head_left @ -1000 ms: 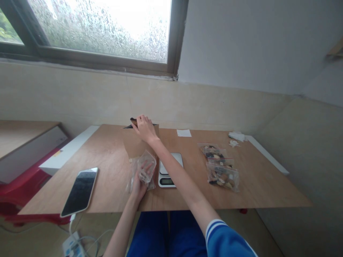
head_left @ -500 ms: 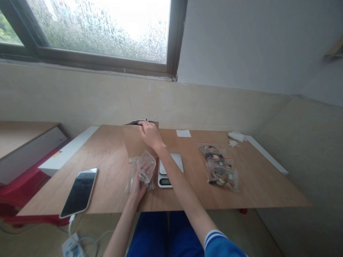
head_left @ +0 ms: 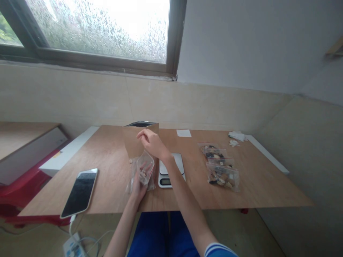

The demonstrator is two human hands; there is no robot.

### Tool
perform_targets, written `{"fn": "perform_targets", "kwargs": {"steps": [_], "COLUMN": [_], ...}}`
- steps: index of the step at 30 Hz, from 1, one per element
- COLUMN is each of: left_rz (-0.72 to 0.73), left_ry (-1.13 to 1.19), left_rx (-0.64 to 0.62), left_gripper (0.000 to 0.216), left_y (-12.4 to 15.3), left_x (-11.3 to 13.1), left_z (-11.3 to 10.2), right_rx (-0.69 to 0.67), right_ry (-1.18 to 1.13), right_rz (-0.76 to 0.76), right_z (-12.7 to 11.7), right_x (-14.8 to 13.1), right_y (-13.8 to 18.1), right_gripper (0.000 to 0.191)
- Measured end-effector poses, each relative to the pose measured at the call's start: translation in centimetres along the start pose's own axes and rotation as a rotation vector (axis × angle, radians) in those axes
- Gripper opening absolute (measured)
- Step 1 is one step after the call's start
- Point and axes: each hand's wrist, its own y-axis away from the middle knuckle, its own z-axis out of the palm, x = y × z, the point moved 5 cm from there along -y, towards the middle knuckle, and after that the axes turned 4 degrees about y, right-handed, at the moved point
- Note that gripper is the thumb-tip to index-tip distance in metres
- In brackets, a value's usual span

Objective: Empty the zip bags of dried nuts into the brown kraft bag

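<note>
My left hand (head_left: pixel 139 184) is closed around a clear zip bag (head_left: pixel 146 162), held with its mouth up over more clear bags (head_left: pixel 130 184) on the table. Just above it, my right hand (head_left: pixel 153 142) has its fingers curled together, and whatever they may hold is hidden. Behind that hand stands a brown paper bag (head_left: pixel 131 141), its dark mouth showing at the top. A white kitchen scale (head_left: pixel 164 182) lies under my right forearm, which covers part of it.
Several filled zip bags (head_left: pixel 223 176) lie to the right on the wooden table (head_left: pixel 254 185). A phone (head_left: pixel 79 192) with a plugged-in cable rests at the left edge. White paper (head_left: pixel 183 133) and crumpled white scraps (head_left: pixel 237 136) are towards the back.
My right hand has come down from the paper bag's mouth to in front of the bag, closer to the clear zip bag. My left hand has hardly moved.
</note>
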Motion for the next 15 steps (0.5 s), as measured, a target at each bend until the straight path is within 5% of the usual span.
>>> {"fn": "perform_targets", "kwargs": {"steps": [5,15], "left_rz": [0.026,0.082], "left_ry": [0.001,-0.154], "left_rx": [0.037,0.042], "left_gripper": [0.017,0.016], "left_y": [-0.3,-0.2], "left_x": [-0.3,-0.9], "left_z": [-0.3,-0.5], "right_rx": [-0.533,-0.776], "right_ry": [0.062,0.226], "right_rz": [0.324,0.380], "right_z": [3.6,7.7], "right_x": [2.5,5.4], "right_y": [4.6,8.1], "right_gripper": [0.032,0.018]}}
